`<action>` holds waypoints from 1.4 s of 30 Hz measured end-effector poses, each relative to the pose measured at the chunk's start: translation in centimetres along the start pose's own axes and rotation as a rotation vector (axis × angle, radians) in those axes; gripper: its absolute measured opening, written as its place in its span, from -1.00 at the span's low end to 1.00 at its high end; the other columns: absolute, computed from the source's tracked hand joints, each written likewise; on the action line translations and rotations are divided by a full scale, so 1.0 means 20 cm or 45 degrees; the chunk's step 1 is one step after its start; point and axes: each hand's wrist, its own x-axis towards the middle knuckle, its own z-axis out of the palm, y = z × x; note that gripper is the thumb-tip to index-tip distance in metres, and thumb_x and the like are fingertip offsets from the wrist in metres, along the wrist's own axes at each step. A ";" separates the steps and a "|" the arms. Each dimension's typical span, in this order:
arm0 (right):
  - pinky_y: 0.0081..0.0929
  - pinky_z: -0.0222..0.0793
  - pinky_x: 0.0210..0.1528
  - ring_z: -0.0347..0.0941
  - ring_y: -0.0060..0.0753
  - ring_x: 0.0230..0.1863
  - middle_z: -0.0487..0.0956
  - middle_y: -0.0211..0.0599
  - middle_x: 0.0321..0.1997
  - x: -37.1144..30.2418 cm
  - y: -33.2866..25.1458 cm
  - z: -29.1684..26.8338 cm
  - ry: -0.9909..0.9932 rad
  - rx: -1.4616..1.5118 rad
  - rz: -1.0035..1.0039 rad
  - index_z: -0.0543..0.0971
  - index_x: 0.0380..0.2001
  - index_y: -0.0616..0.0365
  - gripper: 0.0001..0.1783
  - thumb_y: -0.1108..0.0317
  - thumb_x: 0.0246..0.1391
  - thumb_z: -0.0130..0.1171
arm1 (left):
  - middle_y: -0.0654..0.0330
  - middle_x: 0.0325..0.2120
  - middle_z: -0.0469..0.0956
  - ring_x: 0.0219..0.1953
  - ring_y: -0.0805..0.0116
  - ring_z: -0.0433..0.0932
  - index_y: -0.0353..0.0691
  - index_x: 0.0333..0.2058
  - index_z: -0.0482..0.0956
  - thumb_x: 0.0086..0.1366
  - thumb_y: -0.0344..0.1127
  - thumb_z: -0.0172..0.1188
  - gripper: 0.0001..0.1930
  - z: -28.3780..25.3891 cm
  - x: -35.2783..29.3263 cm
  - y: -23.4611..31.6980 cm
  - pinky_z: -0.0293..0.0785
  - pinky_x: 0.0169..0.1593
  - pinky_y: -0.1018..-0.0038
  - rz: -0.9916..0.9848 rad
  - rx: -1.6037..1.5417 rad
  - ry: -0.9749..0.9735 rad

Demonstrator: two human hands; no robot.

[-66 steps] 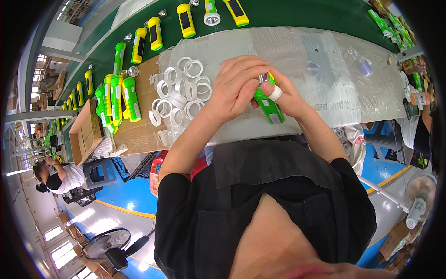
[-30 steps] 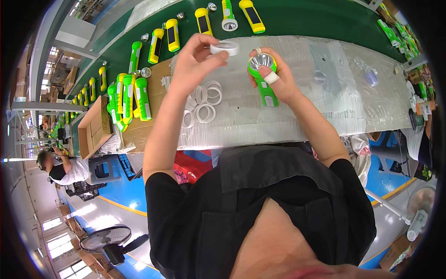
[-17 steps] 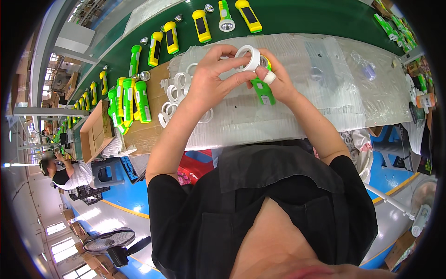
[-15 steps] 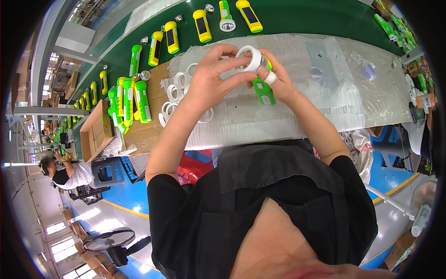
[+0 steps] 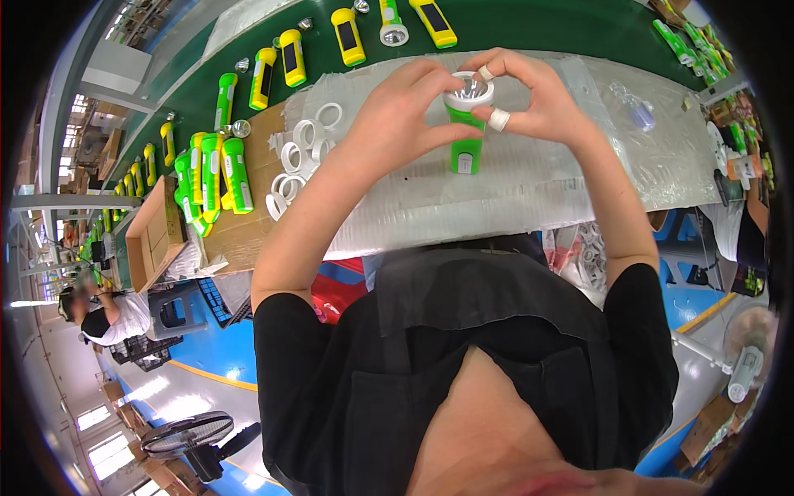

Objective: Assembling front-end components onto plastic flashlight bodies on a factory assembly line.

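Note:
A green flashlight (image 5: 466, 155) is held upright over the plastic-covered work surface, its silvery reflector (image 5: 470, 88) facing up. A white ring (image 5: 468, 102) sits around its head. My left hand (image 5: 395, 116) curves in from the left, index fingertip at the ring's rim and thumb lower against the green body. From the right, my right hand (image 5: 542, 103) closes on the ring with thumb and fingers; pale tape wraps its thumb and one finger. Several loose white rings (image 5: 291, 157) lie to the left, beyond my left forearm.
Green and yellow flashlights (image 5: 211, 178) are piled at the left by an open cardboard box (image 5: 157, 236). Along the green bench (image 5: 496, 29) behind stand more flashlights and small reflectors. Clear plastic packaging (image 5: 641, 116) lies on the right. Another person (image 5: 103, 310) works far left.
The white ring, earlier held tilted up above the flashlight, now sits level around its head. My right hand has shifted up and right, its fingers now spread round the rim.

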 end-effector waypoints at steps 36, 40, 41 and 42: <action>-0.21 0.36 -0.35 0.51 0.01 -0.35 0.55 0.08 -0.37 0.32 -0.36 -0.13 -0.854 -0.782 0.786 0.54 -0.37 0.35 -0.44 -0.06 -0.03 0.24 | 0.16 -0.41 0.56 -0.37 0.15 0.56 -0.16 -0.26 0.42 -0.02 -0.15 0.46 -0.55 0.24 0.02 -0.01 0.48 -0.31 0.29 -0.085 -0.181 0.164; -0.21 0.34 -0.41 0.49 0.00 -0.43 0.53 0.04 -0.48 0.33 -0.27 -0.15 -0.936 -0.919 0.893 0.54 -0.44 0.33 -0.44 -0.08 -0.09 0.29 | 0.22 -0.41 0.60 -0.44 0.34 0.56 -0.18 -0.27 0.41 -0.04 -0.15 0.50 -0.52 0.23 0.03 -0.02 0.52 -0.33 0.46 -0.145 -0.099 0.124; -0.22 0.34 -0.41 0.49 -0.01 -0.43 0.52 0.02 -0.50 0.26 -0.18 -0.18 -0.765 -0.665 0.240 0.54 -0.44 0.32 -0.44 -0.08 -0.11 0.30 | 0.21 -0.41 0.60 -0.43 0.34 0.57 -0.18 -0.27 0.41 -0.03 -0.16 0.50 -0.53 0.23 0.03 -0.01 0.52 -0.33 0.46 -0.109 -0.114 0.149; -0.24 0.35 -0.42 0.49 -0.02 -0.44 0.51 0.00 -0.52 0.22 -0.13 -0.20 -0.569 -0.384 -0.397 0.54 -0.44 0.31 -0.44 -0.09 -0.13 0.32 | 0.21 -0.40 0.60 -0.42 0.34 0.57 -0.18 -0.27 0.41 -0.02 -0.17 0.49 -0.54 0.23 0.03 0.00 0.52 -0.33 0.45 -0.080 -0.127 0.177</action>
